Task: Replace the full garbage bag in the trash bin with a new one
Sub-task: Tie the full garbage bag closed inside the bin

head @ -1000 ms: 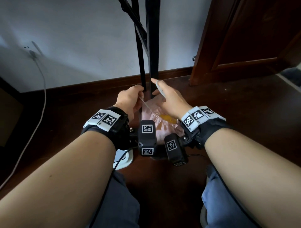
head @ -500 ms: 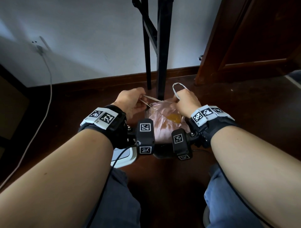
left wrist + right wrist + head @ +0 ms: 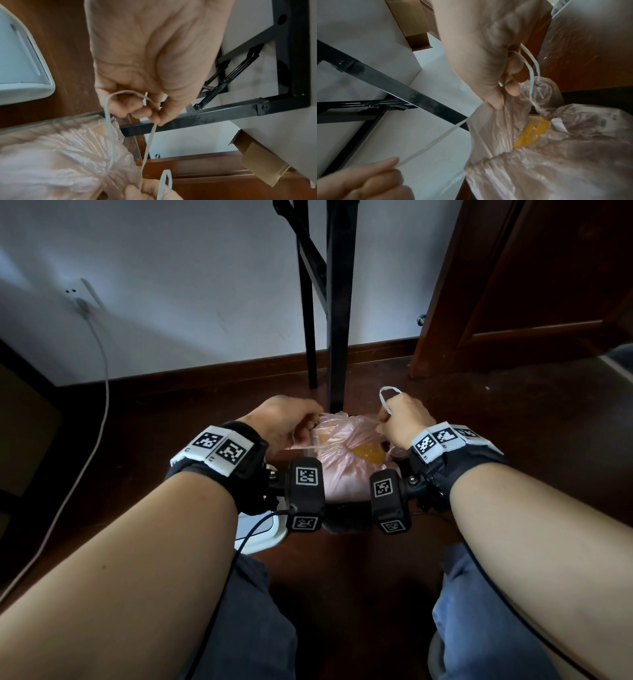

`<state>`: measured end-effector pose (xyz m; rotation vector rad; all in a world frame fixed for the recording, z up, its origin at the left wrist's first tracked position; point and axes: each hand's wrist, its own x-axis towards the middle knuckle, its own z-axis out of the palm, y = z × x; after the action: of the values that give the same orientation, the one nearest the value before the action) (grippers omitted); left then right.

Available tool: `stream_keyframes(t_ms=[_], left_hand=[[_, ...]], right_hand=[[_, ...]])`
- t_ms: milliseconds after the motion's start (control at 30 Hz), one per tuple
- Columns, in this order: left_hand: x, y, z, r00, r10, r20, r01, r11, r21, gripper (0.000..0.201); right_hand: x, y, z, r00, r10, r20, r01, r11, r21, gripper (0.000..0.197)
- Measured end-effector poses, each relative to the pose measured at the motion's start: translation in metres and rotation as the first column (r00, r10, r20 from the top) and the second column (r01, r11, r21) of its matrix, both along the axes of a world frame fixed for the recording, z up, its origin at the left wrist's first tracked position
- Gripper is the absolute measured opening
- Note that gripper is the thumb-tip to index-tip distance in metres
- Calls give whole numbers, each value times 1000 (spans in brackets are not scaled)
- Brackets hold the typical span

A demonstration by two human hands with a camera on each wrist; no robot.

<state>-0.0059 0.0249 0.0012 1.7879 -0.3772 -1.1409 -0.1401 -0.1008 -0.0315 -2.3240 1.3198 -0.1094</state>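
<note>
1. Head view first: we are crouching over the pink garbage bag (image 3: 346, 453), which is sitting dead centre of the frame, just this side of the black table leg (image 3: 339, 302).
2. We are working the left hand (image 3: 284, 422) at the bag's nine o'clock, fingers curled and pinching a loop of the white drawstring (image 3: 109, 135); the left wrist view is showing that cord running over the fingers and down into the gathered plastic.
3. We are keeping the right hand (image 3: 404, 419) at the bag's three o'clock, clamped on the bunched neck of the bag and the other drawstring loop (image 3: 387, 398), which is poking up above the knuckles.
4. Right wrist view: we are seeing the neck already puckered, with something yellow (image 3: 532, 134) showing through the film, and a strand of string stretching tight across toward the left hand.
5. Our read on progress: we are partway through cinching or knotting the full bag, and the mouth is looking drawn in but not yet tied off.
6. We are catching a white bin lid or body (image 3: 263, 529) at seven o'clock of the bag; whether the bag is still seated in its bin, we cannot tell.
7. What we are judging as left: finishing the tie, carrying the bag off, and fitting a fresh liner, which is nowhere in view.
</note>
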Motion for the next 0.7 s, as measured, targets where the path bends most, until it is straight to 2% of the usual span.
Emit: stream_keyframes(t_ms=[133, 300, 400, 533, 600, 700], left_hand=[[5, 0, 2, 990, 96, -107, -112, 983, -147, 33], [10, -1, 4, 954, 202, -220, -260, 926, -274, 30], [9, -1, 7, 939, 206, -276, -293, 897, -330, 29], [2, 0, 15, 923, 145, -356, -291, 869, -400, 29], [-1, 1, 18, 921, 107, -374, -274, 861, -428, 28], [-2, 1, 21, 910, 101, -403, -291, 847, -445, 24]], right_hand=[[-4, -3, -3, 999, -14, -41, 14, 1000, 20, 18], [-3, 0, 2, 997, 19, -79, -16, 999, 29, 22], [3, 6, 10, 993, 114, 42, -115, 993, 28, 21], [17, 23, 19, 941, 243, 235, -262, 964, 51, 23], [22, 31, 19, 918, 296, 263, -318, 947, 44, 18], [24, 30, 12, 926, 294, 235, -312, 949, 45, 14]])
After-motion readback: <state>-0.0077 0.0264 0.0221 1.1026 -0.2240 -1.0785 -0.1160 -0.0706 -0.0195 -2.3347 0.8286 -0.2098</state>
